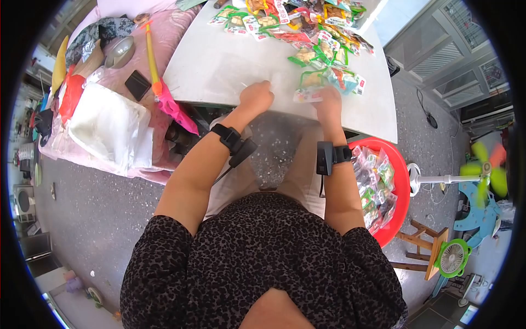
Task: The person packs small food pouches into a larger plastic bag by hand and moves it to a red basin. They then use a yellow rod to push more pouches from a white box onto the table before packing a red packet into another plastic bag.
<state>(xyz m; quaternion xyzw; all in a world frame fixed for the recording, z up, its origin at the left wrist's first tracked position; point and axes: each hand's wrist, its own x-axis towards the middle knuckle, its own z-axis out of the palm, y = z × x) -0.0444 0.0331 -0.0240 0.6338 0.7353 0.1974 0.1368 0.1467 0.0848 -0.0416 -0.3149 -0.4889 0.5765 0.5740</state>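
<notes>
My right hand [329,103] is closed at the near edge of the white table [213,71], gripping a clear-and-green snack packet [311,82] that lies toward its left. Just beyond it are more snack packets [345,82], part of a loose heap [307,27] with green, yellow and red prints. My left hand [257,97] is curled into a fist over the table's front edge, apart from the right. A thin pale sliver shows by its fingers, and I cannot tell what they hold. Each wrist wears a black strapped device.
A red basin [402,192] full of bagged packets stands on the floor by my right arm. To the left, a pink-covered bed [181,33] bears a phone [137,85], white sheets [109,126] and a folded umbrella [172,107]. A wooden stool [435,252] and fans stand at right.
</notes>
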